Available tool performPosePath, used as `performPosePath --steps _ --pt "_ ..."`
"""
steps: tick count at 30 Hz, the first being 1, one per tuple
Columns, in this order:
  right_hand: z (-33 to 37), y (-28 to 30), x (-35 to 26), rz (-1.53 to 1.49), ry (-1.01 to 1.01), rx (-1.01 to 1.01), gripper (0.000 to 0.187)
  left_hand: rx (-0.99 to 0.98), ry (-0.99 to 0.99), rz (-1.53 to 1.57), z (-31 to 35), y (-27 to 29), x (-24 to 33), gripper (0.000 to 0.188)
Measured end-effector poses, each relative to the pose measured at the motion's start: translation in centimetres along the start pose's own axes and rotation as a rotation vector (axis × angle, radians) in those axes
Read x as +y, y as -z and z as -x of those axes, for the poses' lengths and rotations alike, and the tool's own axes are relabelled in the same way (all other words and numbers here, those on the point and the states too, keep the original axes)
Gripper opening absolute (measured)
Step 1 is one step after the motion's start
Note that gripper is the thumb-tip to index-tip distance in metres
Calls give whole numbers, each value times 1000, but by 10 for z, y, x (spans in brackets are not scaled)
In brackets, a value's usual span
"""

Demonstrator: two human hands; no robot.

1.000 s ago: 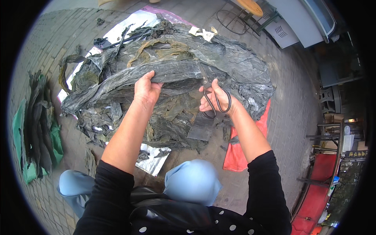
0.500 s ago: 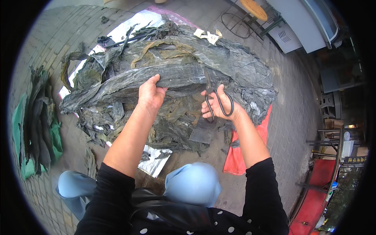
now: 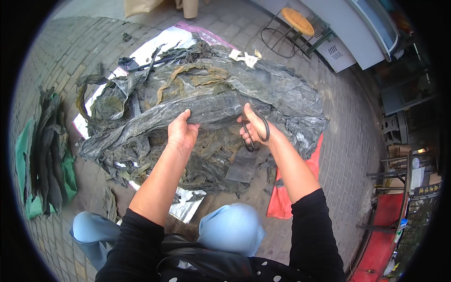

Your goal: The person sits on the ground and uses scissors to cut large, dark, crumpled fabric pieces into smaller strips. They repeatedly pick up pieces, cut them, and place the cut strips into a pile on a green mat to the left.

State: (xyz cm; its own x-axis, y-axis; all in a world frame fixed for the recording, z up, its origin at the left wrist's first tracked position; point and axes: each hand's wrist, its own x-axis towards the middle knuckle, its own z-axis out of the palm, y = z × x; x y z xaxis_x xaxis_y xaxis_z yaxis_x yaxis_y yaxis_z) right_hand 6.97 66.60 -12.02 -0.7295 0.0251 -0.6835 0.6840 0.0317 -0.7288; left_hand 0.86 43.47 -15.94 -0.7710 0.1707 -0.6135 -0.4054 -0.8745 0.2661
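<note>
A long, wrinkled grey-green strip of dried kelp (image 3: 155,113) stretches across the front of a large kelp heap (image 3: 291,98). My left hand (image 3: 182,131) pinches the strip's lower edge near its middle, thumb on top. Black-handled scissors (image 3: 267,130) sit in my right hand (image 3: 257,126), with fingers through the loops. Their blades point away from me, against the strip's right part; the tips are hard to make out among the dark kelp. Below the scissors lies a flat, dark cut piece (image 3: 240,170).
White sheeting (image 3: 159,44) and a red sheet (image 3: 282,202) show under the heap. At left, more kelp strips (image 3: 47,155) lie on green sheeting (image 3: 69,176). A wooden-topped stool (image 3: 298,21) stands far right on the paving, beside a pale cabinet (image 3: 329,47). A person's legs (image 3: 190,8) show at the top.
My right hand and the scissors have shifted slightly left, closer to my left hand, and the loops sit closer together. My left hand still grips the strip. The view has tilted up a little.
</note>
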Motion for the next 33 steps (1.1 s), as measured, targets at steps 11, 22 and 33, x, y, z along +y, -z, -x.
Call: performPosePath --steps 11,22,33 --pt "16 -16 19 436 237 240 52 2 10 -81 10 9 6 31" --pt "7 -15 -28 -3 -116 29 82 -20 13 3 16 11 1 31" --pt "10 -8 34 724 383 390 38 6 3 -123 13 30 12 33"
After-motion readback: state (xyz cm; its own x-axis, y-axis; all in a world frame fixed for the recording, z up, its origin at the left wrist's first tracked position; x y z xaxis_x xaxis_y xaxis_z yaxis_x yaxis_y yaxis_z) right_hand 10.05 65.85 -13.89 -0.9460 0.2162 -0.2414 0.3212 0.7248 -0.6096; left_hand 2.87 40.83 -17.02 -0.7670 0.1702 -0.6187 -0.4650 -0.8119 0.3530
